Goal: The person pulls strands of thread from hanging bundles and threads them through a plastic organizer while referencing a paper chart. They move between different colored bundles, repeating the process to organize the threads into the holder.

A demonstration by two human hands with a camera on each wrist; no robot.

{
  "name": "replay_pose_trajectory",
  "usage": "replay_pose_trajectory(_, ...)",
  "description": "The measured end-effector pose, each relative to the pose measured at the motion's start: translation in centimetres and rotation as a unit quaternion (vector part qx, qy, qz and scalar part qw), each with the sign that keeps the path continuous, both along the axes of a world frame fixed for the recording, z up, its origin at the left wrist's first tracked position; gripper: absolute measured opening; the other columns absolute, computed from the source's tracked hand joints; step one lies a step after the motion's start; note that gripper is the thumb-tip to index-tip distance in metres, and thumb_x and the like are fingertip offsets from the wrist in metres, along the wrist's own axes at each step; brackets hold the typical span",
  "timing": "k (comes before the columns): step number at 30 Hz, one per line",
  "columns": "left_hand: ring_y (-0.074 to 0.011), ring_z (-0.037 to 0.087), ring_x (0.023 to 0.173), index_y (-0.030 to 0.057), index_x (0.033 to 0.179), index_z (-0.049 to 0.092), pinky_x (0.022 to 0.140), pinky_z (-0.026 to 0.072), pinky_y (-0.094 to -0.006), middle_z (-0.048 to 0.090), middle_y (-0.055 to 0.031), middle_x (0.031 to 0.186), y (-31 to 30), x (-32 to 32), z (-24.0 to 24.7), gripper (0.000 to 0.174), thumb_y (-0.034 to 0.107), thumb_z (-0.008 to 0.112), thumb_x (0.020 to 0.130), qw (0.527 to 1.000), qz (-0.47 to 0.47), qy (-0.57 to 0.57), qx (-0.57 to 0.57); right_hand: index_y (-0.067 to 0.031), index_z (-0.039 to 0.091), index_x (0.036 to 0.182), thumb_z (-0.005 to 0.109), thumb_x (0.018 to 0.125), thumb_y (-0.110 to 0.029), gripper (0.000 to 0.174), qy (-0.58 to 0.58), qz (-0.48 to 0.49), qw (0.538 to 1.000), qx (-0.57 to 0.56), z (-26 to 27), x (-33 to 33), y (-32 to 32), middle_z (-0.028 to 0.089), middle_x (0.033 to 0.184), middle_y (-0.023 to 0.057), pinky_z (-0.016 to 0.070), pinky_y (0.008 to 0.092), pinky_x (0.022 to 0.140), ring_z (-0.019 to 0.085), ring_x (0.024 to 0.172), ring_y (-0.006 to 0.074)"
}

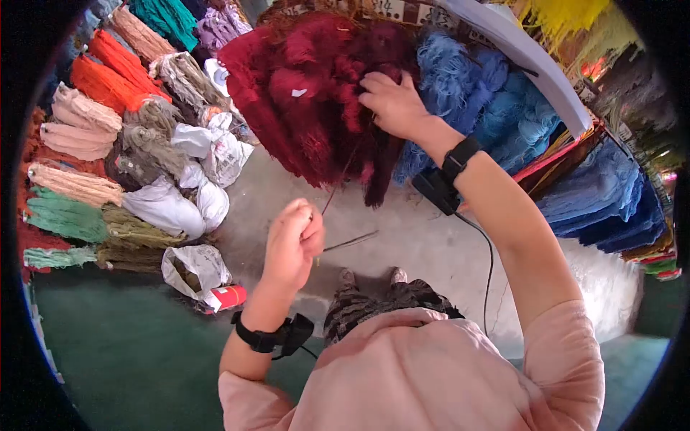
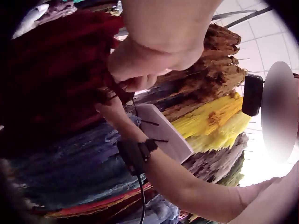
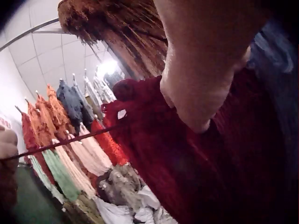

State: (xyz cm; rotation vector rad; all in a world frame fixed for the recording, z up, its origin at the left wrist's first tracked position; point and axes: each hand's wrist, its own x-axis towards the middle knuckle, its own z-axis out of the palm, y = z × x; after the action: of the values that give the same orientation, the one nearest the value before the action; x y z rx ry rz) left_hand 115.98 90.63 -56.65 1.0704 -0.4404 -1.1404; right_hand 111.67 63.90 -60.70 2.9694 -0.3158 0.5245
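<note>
A big bundle of dark red yarn [image 1: 302,93] hangs in front of me, with a bundle of blue yarn [image 1: 496,100] to its right. My right hand [image 1: 392,104] is dug into the red bundle's right side, fingers curled in the fibres; the right wrist view shows this hand [image 3: 205,70] against the red yarn [image 3: 187,158]. Lower down, my left hand [image 1: 295,241] pinches a thin dark red strand [image 1: 332,195] that runs up into the bundle. The same strand [image 3: 70,140] crosses the right wrist view. The left wrist view shows the left hand [image 2: 154,42] close up, with the right hand [image 2: 114,105] beyond it.
Skeins of orange [image 1: 108,72], pink [image 1: 79,122], green [image 1: 65,215] and olive yarn lie at the left, beside white plastic bags [image 1: 172,208] and a red spool [image 1: 230,296]. A white board [image 1: 532,57] leans over the blue yarn. My feet [image 1: 370,276] stand on concrete.
</note>
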Motion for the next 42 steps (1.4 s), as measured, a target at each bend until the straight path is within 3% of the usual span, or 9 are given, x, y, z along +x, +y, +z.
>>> replay_pose_trajectory(13,-0.0048,0.023,0.043,0.0086,0.060,0.029,0.038,0.0171,-0.0205,0.029,0.0023,0.055,17.1,9.5,6.0,0.022,0.010,0.037,0.081,0.990,-0.002,-0.076,0.120,-0.0121,0.051,0.095,0.060,0.061,-0.005,0.035,-0.012,-0.082,0.995,-0.051,2.5,4.8,-0.7,0.042,0.112,0.0055,0.0458,0.0440,0.071,0.036,0.111,0.0232)
replay_pose_trajectory(20,-0.0062,0.027,0.046,0.0075,0.059,0.032,0.041,0.0214,-0.0217,0.034,0.0001,0.055,18.6,12.9,9.3,0.021,0.009,0.039,0.079,0.962,-0.093,-0.205,0.155,-0.0138,0.053,0.097,0.057,0.066,-0.009,0.031,0.027,-0.150,0.988,-0.033,3.9,5.8,0.5,0.044,0.108,0.0054,0.0419,0.0475,0.074,0.036,0.111,0.0234)
replay_pose_trajectory(26,-0.0139,0.041,0.058,0.0071,0.058,0.038,0.061,0.0362,-0.0366,0.038,0.0001,0.051,17.0,13.6,10.3,0.020,0.012,0.036,0.077,0.806,-0.033,-0.585,-0.078,-0.0122,0.052,0.099,0.060,0.063,-0.011,0.037,0.026,-0.150,0.988,-0.042,3.9,5.6,1.9,0.043,0.111,0.0062,0.0407,0.0490,0.075,0.036,0.111,0.0235)
replay_pose_trajectory(27,-0.0171,0.044,0.060,0.0079,0.051,0.036,0.066,0.0359,-0.0451,0.039,0.0007,0.048,16.9,13.5,10.1,0.023,0.012,0.035,0.075,0.828,0.022,-0.552,-0.102,-0.0116,0.053,0.096,0.061,0.060,-0.011,0.037,0.007,-0.148,0.988,-0.049,3.8,5.6,1.9,0.045,0.106,0.0057,0.0416,0.0488,0.073,0.038,0.108,0.0231)
replay_pose_trajectory(30,-0.0167,0.044,0.060,0.0077,0.052,0.035,0.064,0.0374,-0.0411,0.039,0.0000,0.048,14.8,12.2,11.8,0.023,0.010,0.033,0.075,0.954,-0.051,-0.223,-0.195,-0.0109,0.055,0.092,0.059,0.061,-0.008,0.031,0.022,-0.160,0.986,-0.046,3.7,6.0,1.6,0.048,0.100,0.0045,0.0428,0.0477,0.070,0.040,0.104,0.0226)
replay_pose_trajectory(34,-0.0139,0.036,0.052,0.0037,0.063,0.033,0.052,0.0319,-0.0272,0.038,-0.0040,0.053,16.4,13.1,11.8,0.020,0.009,0.031,0.082,0.955,-0.126,-0.268,0.023,-0.0101,0.056,0.088,0.054,0.064,-0.005,0.024,0.016,-0.170,0.983,-0.069,3.3,6.2,0.7,0.050,0.093,0.0046,0.0452,0.0442,0.067,0.044,0.100,0.0229)
replay_pose_trajectory(38,-0.0117,0.031,0.052,0.0029,0.062,0.033,0.049,0.0276,-0.0256,0.035,-0.0031,0.052,18.6,12.6,13.7,0.020,0.006,0.031,0.082,0.933,-0.143,-0.320,0.088,-0.0107,0.056,0.088,0.051,0.067,-0.004,0.023,0.001,-0.179,0.982,-0.058,3.9,7.1,0.1,0.051,0.092,0.0058,0.0469,0.0415,0.067,0.047,0.097,0.0238)
replay_pose_trajectory(39,-0.0191,0.045,0.065,-0.0015,0.073,0.043,0.062,0.0370,-0.0299,0.047,-0.0103,0.066,19.8,13.0,14.0,0.019,0.009,0.034,0.084,0.928,-0.166,-0.320,0.089,-0.0110,0.056,0.088,0.050,0.067,-0.004,0.023,0.002,-0.182,0.981,-0.060,4.1,7.2,0.1,0.052,0.092,0.0061,0.0473,0.0410,0.067,0.048,0.096,0.0240)
replay_pose_trajectory(42,-0.0186,0.043,0.059,0.0004,0.072,0.041,0.055,0.0374,-0.0274,0.043,-0.0090,0.064,23.1,12.1,15.6,0.019,0.015,0.039,0.083,0.916,-0.103,-0.360,0.145,-0.0120,0.056,0.090,0.049,0.069,-0.004,0.023,0.028,-0.199,0.976,-0.078,3.9,7.0,0.2,0.051,0.093,0.0062,0.0473,0.0411,0.069,0.048,0.096,0.0247)
